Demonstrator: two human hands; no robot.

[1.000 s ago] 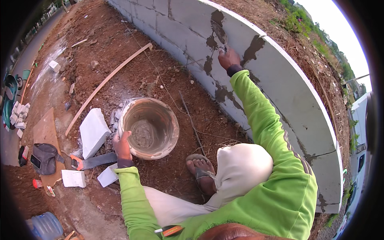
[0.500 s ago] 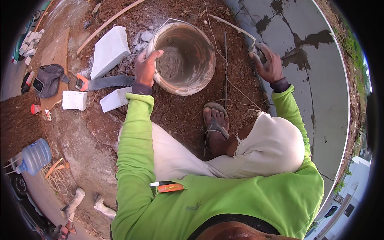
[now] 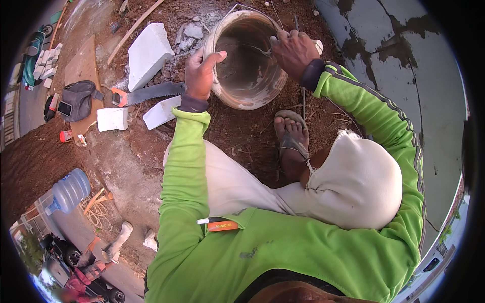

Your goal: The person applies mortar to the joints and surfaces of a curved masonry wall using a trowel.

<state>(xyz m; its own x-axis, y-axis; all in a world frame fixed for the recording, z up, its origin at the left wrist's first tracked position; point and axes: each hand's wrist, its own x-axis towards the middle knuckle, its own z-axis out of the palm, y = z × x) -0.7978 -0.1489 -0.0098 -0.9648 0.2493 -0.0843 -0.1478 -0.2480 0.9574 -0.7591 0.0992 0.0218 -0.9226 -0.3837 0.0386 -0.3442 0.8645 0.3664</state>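
Note:
My left hand (image 3: 201, 76) grips the near-left rim of a mortar-smeared bucket (image 3: 248, 103), thumb over the edge. The bucket is tilted, and its mouth faces me, with wet grey mortar (image 3: 237, 58) at the bottom. At the bucket's right rim, my right hand (image 3: 297, 53) is closed around the handle of a trowel (image 3: 318, 47). The pale handle end sticks out on the right of the fist. The trowel's blade reaches into the bucket and is mostly hidden by the hand and the shade.
Left of the bucket lie a handsaw (image 3: 151, 93) and white blocks (image 3: 147, 55). Farther left are a grey bag (image 3: 81, 101) and a blue water jug (image 3: 70, 191). A grey wall (image 3: 434, 101) with wet patches runs along the right. Another person (image 3: 83, 283) is at lower left.
My right hand has moved left from beside the wall to the bucket, bringing the trowel into its mouth. My left hand still holds the rim. The whole view has shifted somewhat.

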